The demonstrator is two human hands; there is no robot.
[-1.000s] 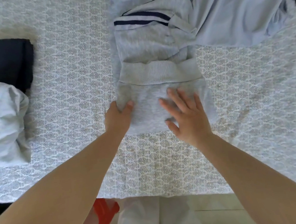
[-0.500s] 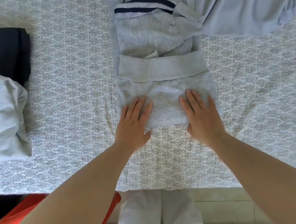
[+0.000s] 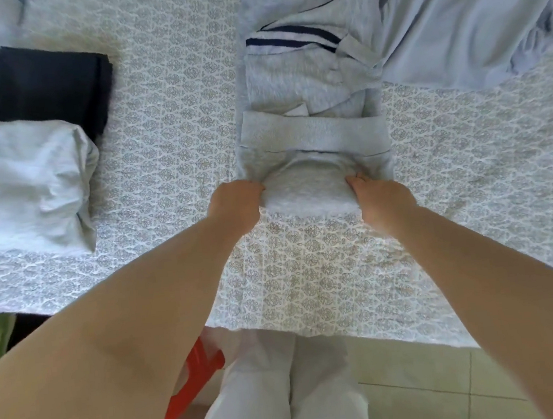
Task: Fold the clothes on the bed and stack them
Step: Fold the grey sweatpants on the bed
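nearest me, both hands have changed grip: half a second ago they lay flat with fingers spread on the grey sweater (image 3: 310, 158), and now the left hand (image 3: 235, 203) and right hand (image 3: 381, 195) have curled their fingers under its near edge, gripping the cloth at each side. the near end bulges up into a roll between them, so i judge another fold away from the person is starting. the sweater lies in the middle of the patterned bed (image 3: 170, 125), its ribbed band just beyond the hands and its striped part further up. to the far right a pale blue garment (image 3: 466, 18) waits unfolded, touching it. off to the left sit a folded light grey garment (image 3: 23, 188) and beyond it a folded dark garment (image 3: 50, 86), already done.
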